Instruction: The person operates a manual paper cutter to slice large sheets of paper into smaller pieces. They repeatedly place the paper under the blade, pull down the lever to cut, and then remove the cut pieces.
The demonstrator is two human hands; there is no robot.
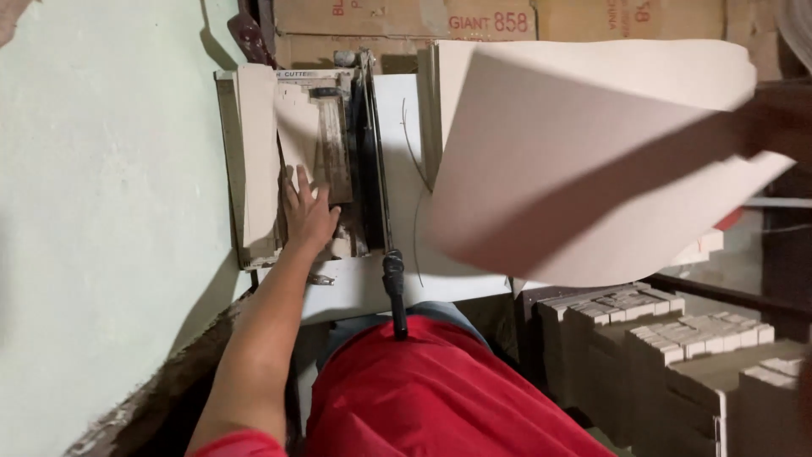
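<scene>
The left hand (308, 216) lies flat, fingers spread, on the paper cutter (292, 161); the large beige sheet (584, 161) hangs to its right, held by the blurred right hand (774, 127).

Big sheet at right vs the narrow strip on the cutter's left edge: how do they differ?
The big sheet is wide, lifted in the air, bowed and blurred; the narrow strip is long, slim and sharp, lying flat on the paper cutter. The sheet hangs over the table at right, its far edge running off towards a blurred dark shape; the strip sits just left of the left hand, which presses on the cutter bed. Both are plain beige card.
</scene>
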